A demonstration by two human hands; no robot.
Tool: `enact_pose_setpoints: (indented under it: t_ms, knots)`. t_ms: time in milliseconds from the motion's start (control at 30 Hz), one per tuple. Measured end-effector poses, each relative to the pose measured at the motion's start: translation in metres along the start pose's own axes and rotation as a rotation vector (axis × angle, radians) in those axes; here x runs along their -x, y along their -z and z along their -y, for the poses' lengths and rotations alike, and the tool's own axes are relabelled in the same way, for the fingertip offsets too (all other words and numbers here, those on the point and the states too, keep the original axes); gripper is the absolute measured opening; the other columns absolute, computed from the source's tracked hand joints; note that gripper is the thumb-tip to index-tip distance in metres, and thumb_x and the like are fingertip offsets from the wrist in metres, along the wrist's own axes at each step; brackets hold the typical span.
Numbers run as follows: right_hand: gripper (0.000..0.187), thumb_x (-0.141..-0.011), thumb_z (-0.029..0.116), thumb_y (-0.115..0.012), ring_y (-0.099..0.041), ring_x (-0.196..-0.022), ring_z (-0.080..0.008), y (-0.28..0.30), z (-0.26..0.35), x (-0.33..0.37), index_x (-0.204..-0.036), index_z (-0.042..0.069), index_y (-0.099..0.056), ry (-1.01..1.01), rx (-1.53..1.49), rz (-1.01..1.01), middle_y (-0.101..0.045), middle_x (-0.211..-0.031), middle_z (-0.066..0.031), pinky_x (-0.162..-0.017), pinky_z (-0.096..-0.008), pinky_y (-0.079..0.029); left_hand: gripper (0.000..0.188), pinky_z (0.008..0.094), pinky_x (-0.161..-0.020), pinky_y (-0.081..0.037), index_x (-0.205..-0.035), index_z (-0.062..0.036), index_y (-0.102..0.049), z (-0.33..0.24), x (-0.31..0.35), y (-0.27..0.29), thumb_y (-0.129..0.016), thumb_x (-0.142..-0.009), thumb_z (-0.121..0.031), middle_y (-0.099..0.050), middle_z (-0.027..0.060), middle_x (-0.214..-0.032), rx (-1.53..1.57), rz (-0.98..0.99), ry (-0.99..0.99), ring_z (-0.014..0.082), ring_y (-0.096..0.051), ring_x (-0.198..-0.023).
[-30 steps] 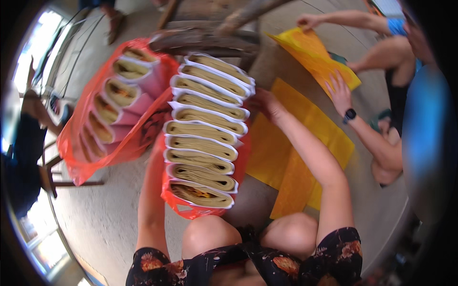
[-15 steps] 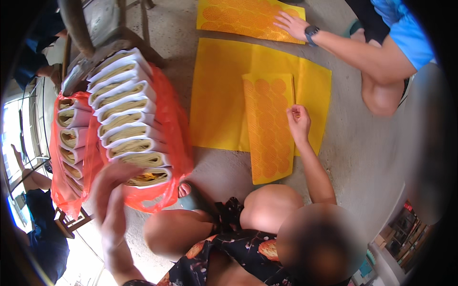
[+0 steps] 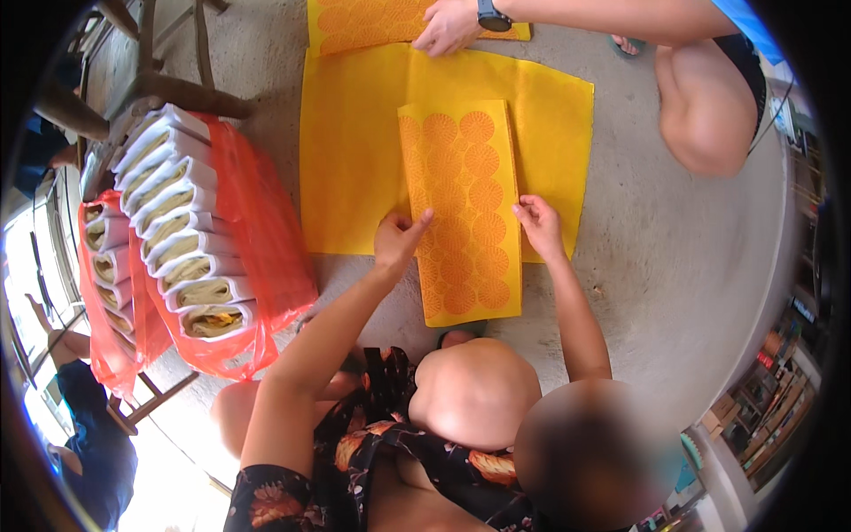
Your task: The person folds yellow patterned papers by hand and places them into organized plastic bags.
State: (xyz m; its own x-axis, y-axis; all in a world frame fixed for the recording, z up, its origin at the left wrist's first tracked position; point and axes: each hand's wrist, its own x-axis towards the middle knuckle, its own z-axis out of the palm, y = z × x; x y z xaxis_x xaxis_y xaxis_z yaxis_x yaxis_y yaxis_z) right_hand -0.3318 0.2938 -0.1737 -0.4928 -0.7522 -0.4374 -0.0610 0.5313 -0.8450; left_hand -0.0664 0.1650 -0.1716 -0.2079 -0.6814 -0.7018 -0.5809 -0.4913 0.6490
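Observation:
A long folded sheet of yellow paper (image 3: 465,204), printed with orange round patterns, lies over a larger plain yellow sheet (image 3: 355,133) on the floor. At its left edge is my left hand (image 3: 403,238), thumb on top and fingers curled at the margin. My right hand (image 3: 541,226) pinches the opposite edge between thumb and fingers. The folded sheet's near end reaches past the larger sheet toward my knees. Beyond, a co-worker's hand (image 3: 448,25) with a dark watch rests on another patterned yellow sheet (image 3: 363,28).
Left of the sheets, an open red plastic bag (image 3: 266,213) holds several white-wrapped bundles of thin paper (image 3: 191,244). A second red bag (image 3: 111,346) stands beside it. Wooden stool legs (image 3: 186,89) rise behind. The co-worker's bent knee (image 3: 709,124) is at the far right.
My left hand has come from beside the red bag to the folded sheet's left edge. My right hand stays at the right edge. The co-worker's hand has moved toward the larger sheet's far edge.

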Motion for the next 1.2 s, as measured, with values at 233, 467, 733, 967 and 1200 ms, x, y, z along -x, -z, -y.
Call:
enact_pose_setpoints:
  t_ms: [233,467,733,967,1200]
  knots:
    - [0.016,-0.094,0.011,-0.068,-0.059,-0.081,-0.0055,-0.008,0.018,-0.035,-0.101,-0.003,-0.063,0.006,-0.263,-0.061,-0.067,-0.091,-0.0007,-0.071,-0.0217,-0.047,0.039,0.0255,-0.054,-0.045,-0.101,-0.0008,-0.062,-0.035,-0.023,0.021,-0.067,-0.094,-0.039,-0.062,0.0019,-0.076,0.258,0.266,-0.127,0.0079,-0.061,-0.074]
    - [0.045,-0.085,-0.001,-0.061,-0.050,-0.130,-0.0318,0.014,0.081,-0.034,-0.128,0.007,-0.057,0.953,1.006,0.078,-0.056,-0.136,-0.0106,-0.106,-0.0424,-0.044,0.023,0.0272,-0.054,-0.047,-0.100,-0.0016,-0.061,-0.051,-0.055,0.019,-0.063,-0.097,-0.025,-0.061,0.0022,-0.074,0.249,0.049,0.081,0.0103,-0.058,-0.064]
    - [0.041,-0.078,-0.010,-0.060,-0.055,-0.128,-0.0290,-0.001,0.052,-0.055,-0.115,0.004,-0.069,0.913,0.640,0.540,-0.067,-0.125,-0.0092,-0.107,-0.0381,-0.046,0.028,0.0400,-0.074,-0.054,-0.102,0.0052,-0.058,-0.068,-0.046,0.036,-0.071,-0.084,-0.012,-0.066,0.0184,-0.089,-0.556,-0.178,-0.286,0.0355,-0.066,-0.079]
    - [0.030,-0.093,0.028,-0.071,-0.055,-0.052,-0.0080,-0.024,0.043,-0.093,-0.088,-0.001,-0.070,-0.013,-0.129,0.412,-0.067,-0.070,0.0023,-0.048,-0.0228,-0.044,0.062,0.0328,-0.077,-0.051,-0.109,0.0033,-0.064,-0.061,-0.079,0.067,-0.043,-0.101,-0.055,-0.069,0.0122,-0.092,0.430,0.323,-0.142,0.0219,-0.065,-0.083]
    - [0.046,-0.099,0.038,-0.060,-0.047,-0.048,-0.0162,-0.036,0.041,-0.107,-0.074,-0.001,-0.060,0.130,0.345,0.222,-0.052,-0.053,-0.0109,-0.048,-0.0355,-0.038,0.052,0.0312,-0.059,-0.047,-0.089,0.0014,-0.066,-0.038,-0.068,0.038,-0.068,-0.088,-0.051,-0.062,0.0063,-0.070,0.085,-0.119,-0.363,0.0137,-0.055,-0.063]
